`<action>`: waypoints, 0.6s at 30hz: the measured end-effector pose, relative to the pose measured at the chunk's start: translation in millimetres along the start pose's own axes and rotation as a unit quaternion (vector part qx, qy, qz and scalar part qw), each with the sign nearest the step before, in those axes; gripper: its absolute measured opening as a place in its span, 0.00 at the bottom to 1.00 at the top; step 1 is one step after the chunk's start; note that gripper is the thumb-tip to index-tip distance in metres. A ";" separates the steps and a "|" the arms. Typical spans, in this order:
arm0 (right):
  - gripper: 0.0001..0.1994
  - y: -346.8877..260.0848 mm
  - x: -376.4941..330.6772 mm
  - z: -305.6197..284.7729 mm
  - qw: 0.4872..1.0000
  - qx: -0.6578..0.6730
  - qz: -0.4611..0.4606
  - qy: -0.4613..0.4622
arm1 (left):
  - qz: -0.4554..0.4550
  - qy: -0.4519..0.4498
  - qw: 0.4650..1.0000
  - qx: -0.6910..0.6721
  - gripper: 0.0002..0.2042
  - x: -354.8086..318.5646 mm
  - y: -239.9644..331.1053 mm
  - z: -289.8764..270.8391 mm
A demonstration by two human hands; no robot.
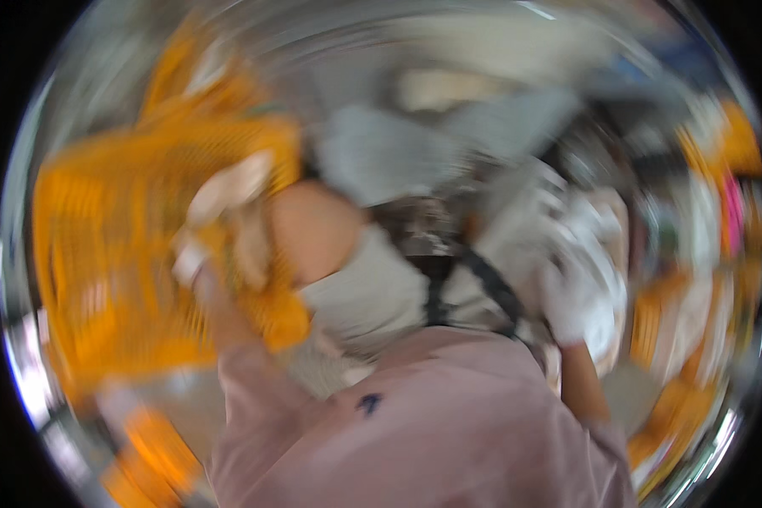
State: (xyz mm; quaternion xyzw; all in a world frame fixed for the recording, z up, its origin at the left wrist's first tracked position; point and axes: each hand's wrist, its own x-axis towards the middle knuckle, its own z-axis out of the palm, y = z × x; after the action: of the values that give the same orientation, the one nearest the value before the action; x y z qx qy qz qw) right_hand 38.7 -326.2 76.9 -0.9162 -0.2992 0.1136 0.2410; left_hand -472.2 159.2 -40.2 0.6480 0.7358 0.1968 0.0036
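Note:
The whole picture is smeared by motion. A large yellow plastic crate (pixel 102 212) with slotted walls stands at my left. My left hand (pixel 190 258), in a white glove, is inside or over the crate; its fingers are too blurred to read. Beside it are pale beige, elongated pieces (pixel 233 190) whose kind I cannot make out. On the right, my right hand (pixel 565 300), also white-gloved, lies against a bunched white, sheet-like material (pixel 597 271). Whether its fingers grip that material is lost in the blur.
Grey flat surfaces (pixel 389 152) spread ahead of my knees, with a dark, shiny blurred thing (pixel 419 224) between my legs. More yellow crates (pixel 677 330) with pale contents stand at the right. Another orange-yellow object (pixel 157 449) lies at the lower left.

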 end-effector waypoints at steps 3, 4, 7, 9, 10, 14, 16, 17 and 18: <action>0.20 1.3 8.3 -9.8 0.990 -0.116 -0.072 -0.025 | -0.165 -0.089 0.980 -0.064 0.31 -26.8 -39.7 74.0; 0.20 2.3 13.3 -13.4 0.983 -0.167 -0.070 -0.040 | -0.198 -0.116 0.969 -0.088 0.31 -32.4 -39.5 97.2; 0.21 1.2 25.1 -21.3 0.981 -0.163 0.008 -0.103 | -0.241 -0.167 0.948 -0.124 0.33 -38.0 -31.9 153.4; 0.21 2.3 30.8 -25.5 0.983 -0.121 0.000 -0.138 | -0.248 -0.195 0.941 -0.126 0.34 -37.7 -29.6 175.7; 0.21 4.7 32.7 -26.4 0.982 -0.095 0.004 -0.162 | -0.214 -0.227 0.946 -0.083 0.31 -38.6 -32.8 180.6; 0.23 9.9 36.6 -28.5 0.980 -0.081 -0.050 -0.174 | -0.165 -0.318 0.933 0.016 0.28 -39.4 -53.7 153.9; 0.23 12.8 39.2 -27.0 0.976 -0.104 -0.011 -0.191 | -0.127 -0.304 0.944 0.011 0.30 -38.0 -59.9 121.7; 0.23 14.4 41.4 -25.6 0.975 -0.115 -0.012 -0.188 | -0.175 -0.292 0.940 0.018 0.33 -35.0 -58.1 107.7; 0.22 16.5 42.8 -24.7 0.977 -0.099 -0.006 -0.188 | -0.232 -0.319 0.919 0.002 0.36 -31.8 -57.0 92.1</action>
State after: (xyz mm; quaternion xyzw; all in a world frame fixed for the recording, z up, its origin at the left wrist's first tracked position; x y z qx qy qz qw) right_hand 89.5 -321.2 86.9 -0.8960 -0.3548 0.2518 0.0890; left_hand -497.4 150.3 -149.9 0.4877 0.8255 -0.0282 0.2827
